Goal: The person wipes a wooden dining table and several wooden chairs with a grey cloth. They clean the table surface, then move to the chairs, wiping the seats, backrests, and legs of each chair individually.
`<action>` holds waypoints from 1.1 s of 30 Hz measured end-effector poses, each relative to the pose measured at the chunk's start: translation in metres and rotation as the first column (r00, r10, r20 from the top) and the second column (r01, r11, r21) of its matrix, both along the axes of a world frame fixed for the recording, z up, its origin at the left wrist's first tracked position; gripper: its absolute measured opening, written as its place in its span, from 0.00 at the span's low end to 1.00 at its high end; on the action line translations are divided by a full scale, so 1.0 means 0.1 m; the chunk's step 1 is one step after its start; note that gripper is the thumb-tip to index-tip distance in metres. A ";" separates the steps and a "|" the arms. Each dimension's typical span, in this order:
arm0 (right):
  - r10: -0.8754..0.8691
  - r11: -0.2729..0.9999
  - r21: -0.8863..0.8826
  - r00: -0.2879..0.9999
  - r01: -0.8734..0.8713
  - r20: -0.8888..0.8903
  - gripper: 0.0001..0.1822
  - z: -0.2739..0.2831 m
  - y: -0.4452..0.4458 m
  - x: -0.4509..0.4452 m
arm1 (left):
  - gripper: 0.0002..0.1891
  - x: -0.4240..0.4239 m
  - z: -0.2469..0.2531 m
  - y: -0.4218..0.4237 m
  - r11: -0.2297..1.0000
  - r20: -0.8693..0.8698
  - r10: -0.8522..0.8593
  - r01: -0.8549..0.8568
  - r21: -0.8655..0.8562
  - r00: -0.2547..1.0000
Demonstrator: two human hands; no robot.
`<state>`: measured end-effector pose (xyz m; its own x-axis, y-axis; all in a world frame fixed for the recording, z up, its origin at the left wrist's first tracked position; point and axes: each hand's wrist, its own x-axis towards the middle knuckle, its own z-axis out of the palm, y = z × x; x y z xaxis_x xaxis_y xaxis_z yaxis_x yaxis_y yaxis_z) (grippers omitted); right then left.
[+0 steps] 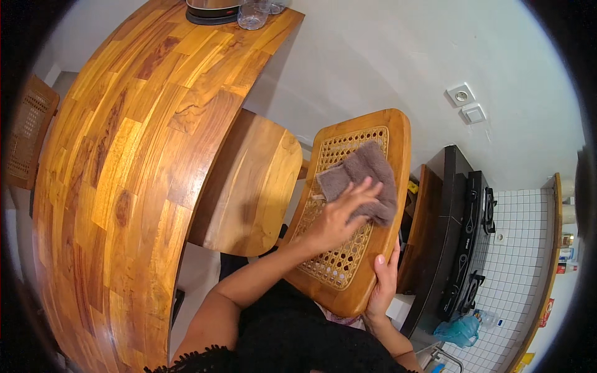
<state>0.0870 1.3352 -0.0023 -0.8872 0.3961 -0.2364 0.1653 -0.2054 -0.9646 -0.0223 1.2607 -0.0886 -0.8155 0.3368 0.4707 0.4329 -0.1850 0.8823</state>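
Observation:
In front of me stands a wooden chair backrest (399, 140) with a woven cane panel (333, 270), tilted in this view. My left hand (343, 212) holds a grey-brown cloth (368, 161) flat against the cane, fingers somewhat spread over its lower part. The cloth covers the upper right of the panel and reaches onto the wooden frame. Low on the backrest's right edge, my right hand (385, 282) grips the frame, thumb along the side and other fingers partly hidden behind. The chair's wooden seat (261, 186) extends left, partly under the table.
A wooden table (126, 186) fills the left, bearing an appliance base (212, 14) and a drinking glass (253, 16). Another cane-backed chair (30, 135) stands beyond it. To the right are a dark counter (433, 261) with a gas stove (466, 242) and a blue plastic bag (459, 332).

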 end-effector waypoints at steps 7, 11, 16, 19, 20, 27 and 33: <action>0.020 1.000 0.007 0.999 -0.020 -0.037 0.33 -0.01 -0.01 -0.03 | 0.24 0.28 -0.78 -0.29 0.996 0.482 0.094 -0.079 -0.051 0.871; 0.006 0.999 -0.036 0.998 -0.008 -0.060 0.33 -0.05 0.01 -0.01 | 0.23 0.50 -0.05 -0.25 0.997 0.078 0.019 -0.013 -0.077 0.997; -0.004 0.997 -0.073 0.997 -0.002 -0.079 0.33 -0.07 0.01 -0.01 | 0.22 0.45 -0.41 -0.32 0.997 0.142 0.046 -0.036 -0.073 0.989; -0.003 0.997 -0.072 0.996 -0.003 -0.087 0.33 -0.05 0.00 -0.02 | 0.23 0.54 -0.72 -0.51 0.996 0.473 0.051 -0.011 -0.087 0.880; -0.001 0.999 -0.053 0.996 -0.004 -0.091 0.33 -0.04 0.00 -0.02 | 0.23 0.58 -0.79 -0.54 0.997 0.593 0.033 0.011 -0.071 0.805; -0.013 0.999 0.044 0.996 0.016 -0.084 0.32 -0.08 0.01 -0.02 | 0.22 0.86 -0.02 -0.45 0.999 -0.027 -0.050 0.049 -0.008 0.998; 0.001 1.000 0.004 0.994 0.000 -0.114 0.31 -0.06 -0.03 -0.04 | 0.21 1.07 -0.80 -0.79 0.982 0.238 0.101 -0.059 -0.178 0.966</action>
<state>0.0829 1.3324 -0.0081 -0.9085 0.3964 -0.1323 0.0546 -0.2013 -0.9780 0.0843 1.1817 -0.1687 -0.9261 0.3229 0.1951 0.2067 0.0016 0.9784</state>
